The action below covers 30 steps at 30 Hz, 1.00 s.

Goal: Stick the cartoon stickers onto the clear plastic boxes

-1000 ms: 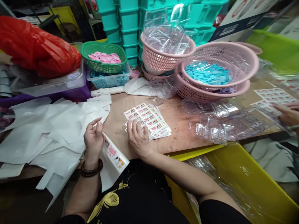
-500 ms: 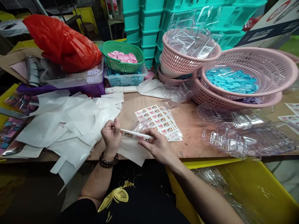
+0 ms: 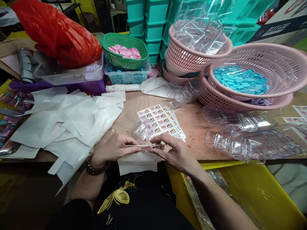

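Near the table's front edge, a sticker sheet (image 3: 145, 147) with small printed pictures is seen almost edge-on. My left hand (image 3: 114, 146) pinches its left end between thumb and fingers. At the other end, my right hand (image 3: 177, 152) grips it with thumb and forefinger. A plain white paper piece (image 3: 139, 163) lies below the sheet and overhangs the edge. Just beyond my hands are several fanned sticker sheets (image 3: 165, 119) with cartoon prints. Clear plastic cases (image 3: 142, 128) rest against their left side.
White backing papers (image 3: 69, 121) are heaped at left. Clear plastic cases (image 3: 254, 145) lie at right. Behind them, a pink basket (image 3: 283, 70) holds blue pieces. A green basket (image 3: 107, 52) holds pink pieces beside a red bag (image 3: 62, 35). Teal crates (image 3: 157, 12) stand at the back.
My left hand has gone from an upright fist to a flatter pinch, lower and farther left. My right hand has shifted slightly right. The held sheet now lies level.
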Each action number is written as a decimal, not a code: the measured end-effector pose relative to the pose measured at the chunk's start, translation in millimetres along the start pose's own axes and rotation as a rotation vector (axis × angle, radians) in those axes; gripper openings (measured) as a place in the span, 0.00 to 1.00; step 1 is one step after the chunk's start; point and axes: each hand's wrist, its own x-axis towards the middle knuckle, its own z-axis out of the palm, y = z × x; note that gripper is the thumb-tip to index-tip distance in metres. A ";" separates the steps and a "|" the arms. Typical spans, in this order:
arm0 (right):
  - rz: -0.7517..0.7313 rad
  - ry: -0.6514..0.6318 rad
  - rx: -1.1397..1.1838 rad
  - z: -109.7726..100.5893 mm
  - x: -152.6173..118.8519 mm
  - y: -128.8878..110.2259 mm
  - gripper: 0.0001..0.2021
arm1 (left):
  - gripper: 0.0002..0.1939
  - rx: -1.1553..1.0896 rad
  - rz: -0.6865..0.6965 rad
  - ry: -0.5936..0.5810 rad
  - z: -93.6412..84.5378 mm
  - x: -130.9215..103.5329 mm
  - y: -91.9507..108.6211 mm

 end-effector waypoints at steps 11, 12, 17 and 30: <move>-0.550 0.402 -0.072 -6.2 -16.5 17.0 0.11 | 0.16 -0.384 -0.251 -0.274 3.3 8.2 -39.4; -0.450 0.437 0.086 -9.5 -12.9 17.9 0.09 | 0.14 -0.318 -0.231 -0.207 3.9 5.3 -41.8; 0.032 0.390 0.516 -22.0 37.4 24.9 0.09 | 0.08 -0.119 0.084 0.115 8.0 -10.2 -44.9; 0.441 -0.558 0.296 -12.4 160.8 36.2 0.13 | 0.20 0.083 -0.292 0.562 47.2 2.5 -42.4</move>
